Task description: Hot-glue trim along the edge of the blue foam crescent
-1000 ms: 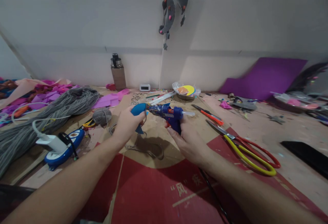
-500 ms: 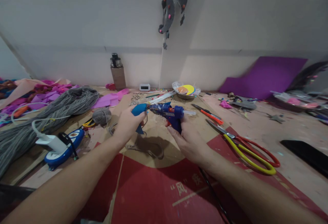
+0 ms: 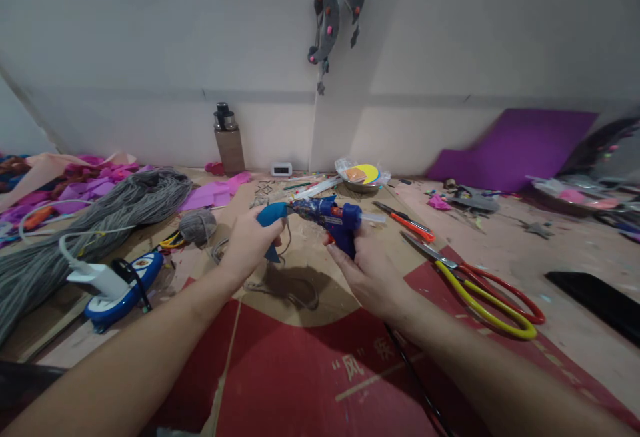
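Observation:
My right hand (image 3: pixel 367 273) is closed around the handle of a blue hot glue gun (image 3: pixel 327 215), with a clear glue stick (image 3: pixel 374 217) poking out of its back end. The gun's nozzle points left and meets, or nearly meets, the edge of a blue felt piece (image 3: pixel 273 214). That piece is pinched in my left hand (image 3: pixel 250 240), whose fingers partly cover it. Grey yarn (image 3: pixel 286 243) hangs from around the felt and loops down onto the cardboard (image 3: pixel 320 313) below.
Orange-handled scissors with a yellow loop (image 3: pixel 480 283), a utility knife (image 3: pixel 407 221) and a black phone (image 3: pixel 597 300) lie to the right. On the left are a power strip (image 3: pixel 125 287), a grey yarn ball (image 3: pixel 197 227) and a yarn hank (image 3: pixel 115 223). A bottle (image 3: pixel 229 147) stands by the wall.
The glue gun has shifted very slightly to the right, its nozzle still at the felt's edge. My left hand keeps its pinch on the felt, almost unmoved.

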